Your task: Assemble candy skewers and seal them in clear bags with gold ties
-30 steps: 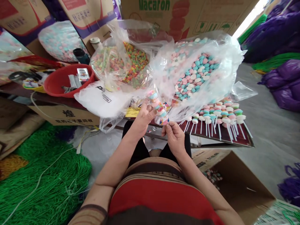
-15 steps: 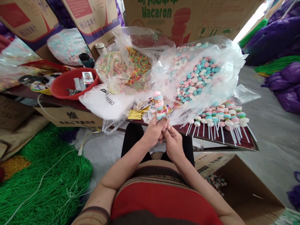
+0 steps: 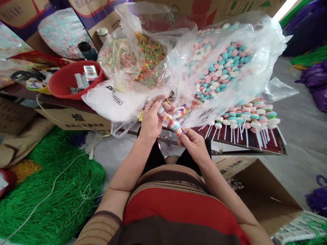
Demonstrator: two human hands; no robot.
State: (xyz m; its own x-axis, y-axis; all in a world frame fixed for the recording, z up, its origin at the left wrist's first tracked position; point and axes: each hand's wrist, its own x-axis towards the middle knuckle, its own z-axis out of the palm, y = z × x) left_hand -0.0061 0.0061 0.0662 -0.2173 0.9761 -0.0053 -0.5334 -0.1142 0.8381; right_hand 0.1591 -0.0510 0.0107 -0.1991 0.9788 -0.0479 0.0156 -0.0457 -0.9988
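A marshmallow candy stick (image 3: 171,123) in pink, white and blue, now inside a printed clear wrapper, lies slanted between my hands. My left hand (image 3: 153,117) closes around its upper left end, thumb near the tip. At the lower right end, my right hand (image 3: 193,142) pinches it between thumb and fingers. Behind the hands, printed wrappers (image 3: 182,110) lie on the table edge. To the right, several unwrapped candy sticks (image 3: 246,117) rest with their white sticks hanging over the edge.
A large clear bag of pastel candies (image 3: 217,75) and a bag of colourful rings (image 3: 148,61) stand behind. On the left are a white plastic bag (image 3: 109,105) and a red bowl (image 3: 58,81). An open carton (image 3: 265,194) sits low right; green netting (image 3: 56,190) covers the floor left.
The candy stick has gone from upright to slanted, with a wrapper showing around it. My hands have moved apart, left to its upper end, right to its lower end. The view has shifted.
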